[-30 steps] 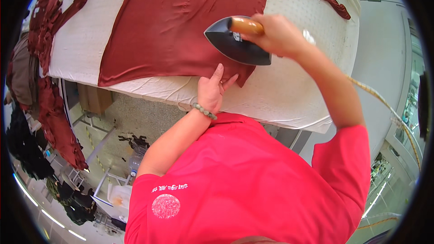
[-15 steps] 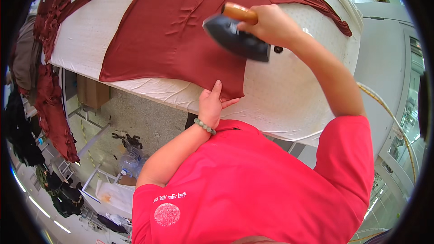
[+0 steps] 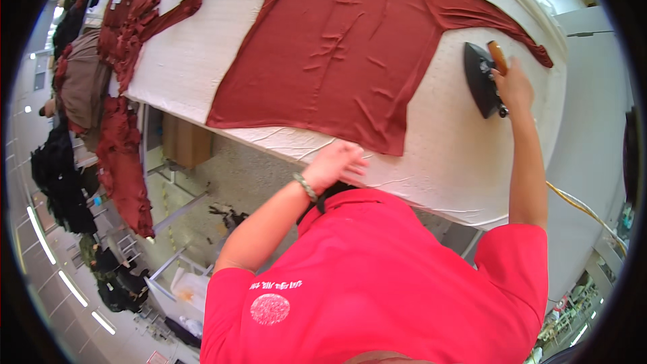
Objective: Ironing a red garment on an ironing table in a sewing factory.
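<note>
At 9 o'clock on my feed, a brown box (image 3: 185,141) sits below the table (image 3: 448,162); I can't see into it from this angle. Toward 8 o'clock there is white plastic (image 3: 195,282) with an orange-brown patch; bag or bin, I cannot tell.

Half a second ago I had the iron (image 3: 480,81) over the top (image 3: 337,54). Now it is off the cloth, out at 2 o'clock above or on bare table; contact I can't judge. My right hand (image 3: 515,86) is wrapped around its handle. My left hand (image 3: 331,163), at dial centre, has let go of the hem it was touching. It is blurred and looks empty, fingers loosely bent, just beside the table's near edge. The view has shifted too, so more of the top shows.

The top lies spread at 12 o'clock, one sleeve running out to 2. It is thin, smooth maroon knit with short ripples down the middle. The table has an off-white, padded-looking cloth cover, creased along the near edge. The iron is black and boat-shaped, with a glossy orange-brown handle. Round greenish beads make up the bracelet (image 3: 305,187) on my left wrist. Around 9 o'clock, crumpled red clothes (image 3: 125,168) hang near dark clothes (image 3: 60,175). A yellowish cord (image 3: 586,209) curves past 3 o'clock.
</note>
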Demonstrator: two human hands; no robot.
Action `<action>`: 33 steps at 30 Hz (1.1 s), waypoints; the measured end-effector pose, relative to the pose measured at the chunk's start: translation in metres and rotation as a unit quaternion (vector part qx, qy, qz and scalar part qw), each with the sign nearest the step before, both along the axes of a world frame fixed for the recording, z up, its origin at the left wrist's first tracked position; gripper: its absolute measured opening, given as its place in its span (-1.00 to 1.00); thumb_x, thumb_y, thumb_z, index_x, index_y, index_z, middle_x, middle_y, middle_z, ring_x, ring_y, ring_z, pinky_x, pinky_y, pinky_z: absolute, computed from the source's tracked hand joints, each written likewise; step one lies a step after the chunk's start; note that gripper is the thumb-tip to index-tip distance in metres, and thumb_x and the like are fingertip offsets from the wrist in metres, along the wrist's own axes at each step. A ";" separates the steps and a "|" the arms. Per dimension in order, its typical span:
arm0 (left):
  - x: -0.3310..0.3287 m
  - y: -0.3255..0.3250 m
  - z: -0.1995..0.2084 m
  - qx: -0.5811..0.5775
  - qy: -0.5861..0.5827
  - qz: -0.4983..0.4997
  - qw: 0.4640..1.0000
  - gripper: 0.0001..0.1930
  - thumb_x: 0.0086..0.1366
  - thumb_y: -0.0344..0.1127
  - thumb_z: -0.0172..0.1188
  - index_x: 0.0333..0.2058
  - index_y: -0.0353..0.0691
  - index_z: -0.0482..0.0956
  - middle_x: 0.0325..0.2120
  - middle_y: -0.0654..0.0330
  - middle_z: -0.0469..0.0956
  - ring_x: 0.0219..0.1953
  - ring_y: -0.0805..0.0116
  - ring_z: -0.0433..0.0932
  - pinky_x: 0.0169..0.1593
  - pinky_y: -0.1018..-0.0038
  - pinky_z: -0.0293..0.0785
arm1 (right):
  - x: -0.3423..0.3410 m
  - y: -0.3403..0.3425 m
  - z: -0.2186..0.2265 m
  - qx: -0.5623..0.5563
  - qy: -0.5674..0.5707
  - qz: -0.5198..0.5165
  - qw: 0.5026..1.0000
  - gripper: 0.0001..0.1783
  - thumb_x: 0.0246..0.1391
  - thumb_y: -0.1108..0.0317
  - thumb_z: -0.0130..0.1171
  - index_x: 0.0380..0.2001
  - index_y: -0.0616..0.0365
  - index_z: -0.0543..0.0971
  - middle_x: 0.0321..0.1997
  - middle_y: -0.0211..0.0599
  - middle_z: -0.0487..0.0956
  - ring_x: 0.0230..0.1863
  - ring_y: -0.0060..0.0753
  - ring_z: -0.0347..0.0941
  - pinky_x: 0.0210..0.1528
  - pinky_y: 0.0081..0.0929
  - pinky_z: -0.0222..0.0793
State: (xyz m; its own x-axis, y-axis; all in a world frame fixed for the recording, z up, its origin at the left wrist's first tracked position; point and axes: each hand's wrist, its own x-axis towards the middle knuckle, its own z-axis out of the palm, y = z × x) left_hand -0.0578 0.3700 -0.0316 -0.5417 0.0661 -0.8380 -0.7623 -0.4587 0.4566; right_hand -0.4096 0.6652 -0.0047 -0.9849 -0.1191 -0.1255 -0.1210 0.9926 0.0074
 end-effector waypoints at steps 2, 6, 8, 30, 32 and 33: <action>0.019 -0.074 -0.008 -0.302 0.070 -0.046 0.950 -0.76 0.45 -0.20 0.25 -0.11 -0.27 0.60 -0.12 0.04 0.68 -0.13 0.28 0.68 -0.04 0.37 0.63 | 0.029 0.006 0.004 -0.099 0.272 0.202 0.936 -0.37 0.18 0.07 0.39 0.21 0.13 0.47 0.02 0.01 0.65 0.03 0.13 0.60 0.06 -0.05 0.51; 0.049 -0.232 -0.015 -0.813 0.098 -0.042 0.573 -0.74 0.32 -0.24 0.37 -0.13 -0.27 0.63 -0.20 0.08 0.68 -0.15 0.23 0.65 -0.01 0.29 0.57 | 0.160 -0.019 -0.034 -0.344 0.022 0.054 0.937 -0.34 0.15 0.15 0.44 0.23 0.15 0.45 -0.05 -0.09 0.62 -0.07 -0.15 0.61 0.03 -0.29 0.52; 0.051 -0.272 -0.007 -0.769 0.040 -0.122 0.627 -0.72 0.30 -0.23 0.39 -0.13 -0.27 0.62 -0.20 0.08 0.68 -0.14 0.24 0.65 -0.02 0.29 0.57 | 0.233 -0.050 -0.060 -0.321 -0.207 -0.076 0.921 -0.40 0.17 0.17 0.43 0.19 0.17 0.47 -0.26 -0.24 0.65 -0.26 -0.31 0.60 -0.13 -0.32 0.52; 0.081 -0.344 -0.016 -0.461 0.140 -0.336 0.809 -0.68 0.35 -0.19 0.38 -0.12 -0.32 0.56 -0.29 0.17 0.71 -0.29 0.21 0.73 -0.19 0.35 0.65 | 0.385 -0.276 -0.044 -0.436 -0.296 -0.134 0.839 -0.69 0.33 0.24 0.25 -0.09 0.31 0.65 -0.30 -0.21 0.73 -0.27 -0.42 0.68 -0.18 -0.47 0.57; 0.083 -0.346 0.001 -0.184 0.103 -0.132 0.969 -0.75 0.39 -0.25 0.33 -0.13 -0.29 0.56 -0.29 0.17 0.71 -0.30 0.25 0.73 -0.20 0.38 0.67 | 0.395 -0.314 -0.047 -0.531 -0.386 -0.097 0.748 -0.66 0.40 0.21 0.18 -0.11 0.32 0.67 -0.28 -0.25 0.74 -0.26 -0.42 0.69 -0.16 -0.46 0.59; 0.085 -0.346 0.009 -0.033 0.074 -0.020 0.996 -0.79 0.41 -0.28 0.31 -0.13 -0.28 0.56 -0.30 0.17 0.70 -0.30 0.27 0.73 -0.20 0.39 0.68 | 0.395 -0.332 -0.045 -0.569 -0.426 -0.108 0.695 -0.65 0.42 0.18 0.15 -0.09 0.32 0.67 -0.26 -0.24 0.73 -0.25 -0.42 0.69 -0.14 -0.45 0.60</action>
State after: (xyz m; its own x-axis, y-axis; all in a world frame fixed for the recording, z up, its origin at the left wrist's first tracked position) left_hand 0.0268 0.0237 -0.0226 -0.6581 0.0369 -0.7520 -0.7010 -0.3944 0.5942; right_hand -0.0148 0.3329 -0.0497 -0.6211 -0.4800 -0.6195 0.5531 0.2917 -0.7804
